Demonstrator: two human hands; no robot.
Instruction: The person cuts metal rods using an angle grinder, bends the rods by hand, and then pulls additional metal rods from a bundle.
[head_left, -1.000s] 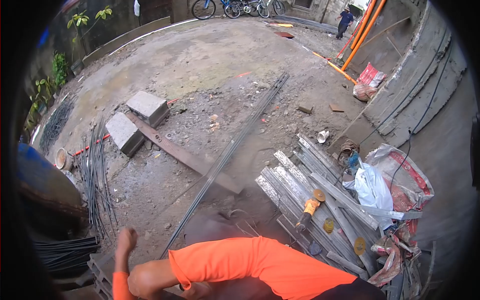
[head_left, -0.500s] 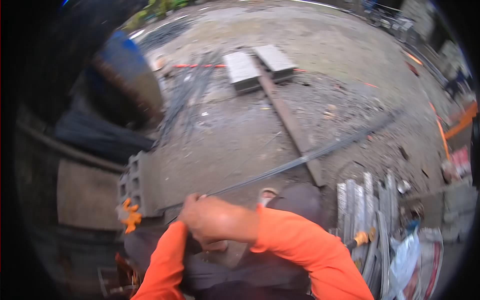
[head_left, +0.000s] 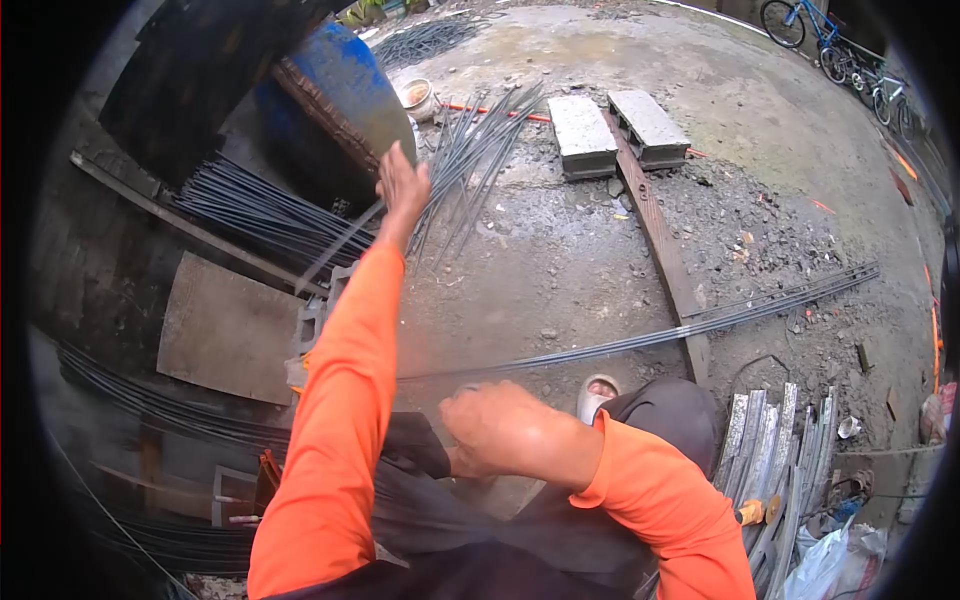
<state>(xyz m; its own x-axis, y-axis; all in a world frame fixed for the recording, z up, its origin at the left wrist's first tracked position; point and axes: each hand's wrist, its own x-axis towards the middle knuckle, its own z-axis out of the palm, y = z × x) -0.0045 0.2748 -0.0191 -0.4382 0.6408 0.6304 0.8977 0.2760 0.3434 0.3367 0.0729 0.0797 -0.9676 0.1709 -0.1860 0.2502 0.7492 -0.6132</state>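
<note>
Left side, a blurred strip point(head_left: 338, 250) runs up to the left hand point(head_left: 403, 190), fingers raised, grip impossible to tell. Right hand point(head_left: 485, 420) looks curled, fingertips hidden, contents unclear, just below thin rods point(head_left: 620, 345) vanishing behind the left sleeve point(head_left: 345, 390). Bare ground point(head_left: 550, 275) opens towards the plank point(head_left: 650, 220). Far right, a plastic bag point(head_left: 820, 565), cut off below.

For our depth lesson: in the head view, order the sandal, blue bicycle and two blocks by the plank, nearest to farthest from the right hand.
1. Sandal, right of the right hand.
2. Two blocks, ahead, beside the plank.
3. Blue bicycle, far right background.
</note>
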